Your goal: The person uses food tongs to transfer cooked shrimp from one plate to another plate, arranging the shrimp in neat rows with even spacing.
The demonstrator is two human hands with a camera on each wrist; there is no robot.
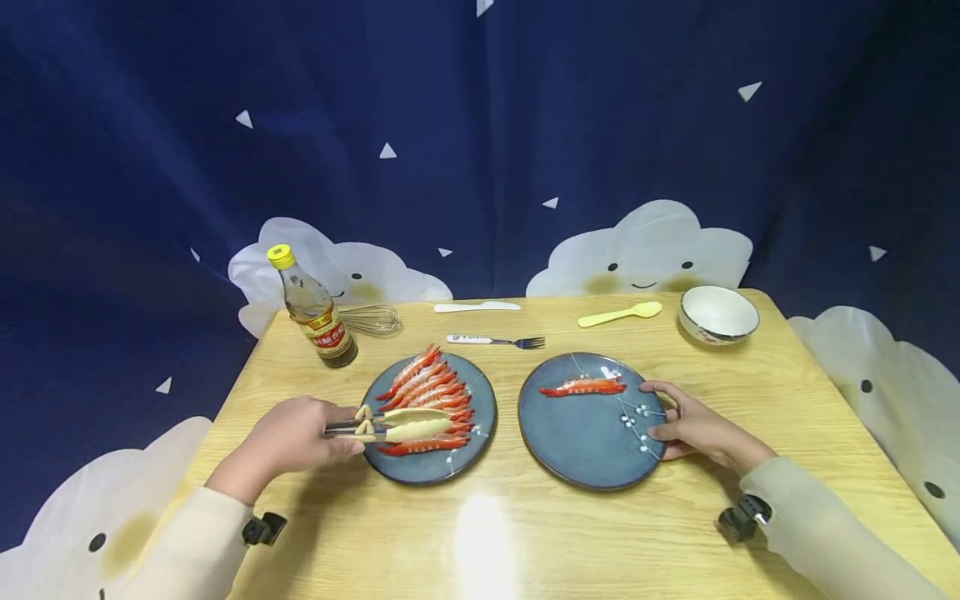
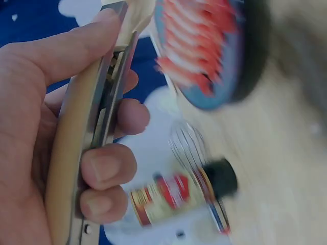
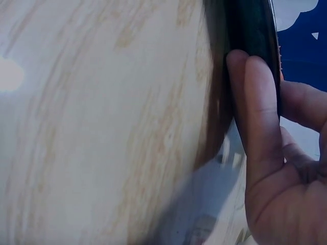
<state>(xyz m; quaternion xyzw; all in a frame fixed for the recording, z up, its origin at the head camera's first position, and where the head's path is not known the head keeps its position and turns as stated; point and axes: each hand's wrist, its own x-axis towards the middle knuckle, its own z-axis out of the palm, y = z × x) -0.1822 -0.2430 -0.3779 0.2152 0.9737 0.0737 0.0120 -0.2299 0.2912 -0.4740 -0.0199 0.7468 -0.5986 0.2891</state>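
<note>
My left hand (image 1: 300,437) grips cream-tipped metal tongs (image 1: 397,423), whose tips lie over a row of several red shrimp (image 1: 429,393) on the left blue plate (image 1: 480,433). In the left wrist view my fingers (image 2: 110,168) curl round the tongs' handle (image 2: 87,138), with the shrimp (image 2: 196,46) blurred beyond. My right hand (image 1: 693,425) holds the right edge of the second blue plate (image 1: 577,437), which carries one shrimp (image 1: 585,387). The right wrist view shows my thumb (image 3: 258,112) pressed on that plate's dark rim (image 3: 250,30).
A yellow-capped bottle (image 1: 313,310) and a wire whisk (image 1: 371,320) stand at the back left. A white knife (image 1: 476,307), a fork (image 1: 495,341), a yellow spoon (image 1: 621,314) and a white bowl (image 1: 717,314) lie along the back of the wooden table (image 1: 487,533).
</note>
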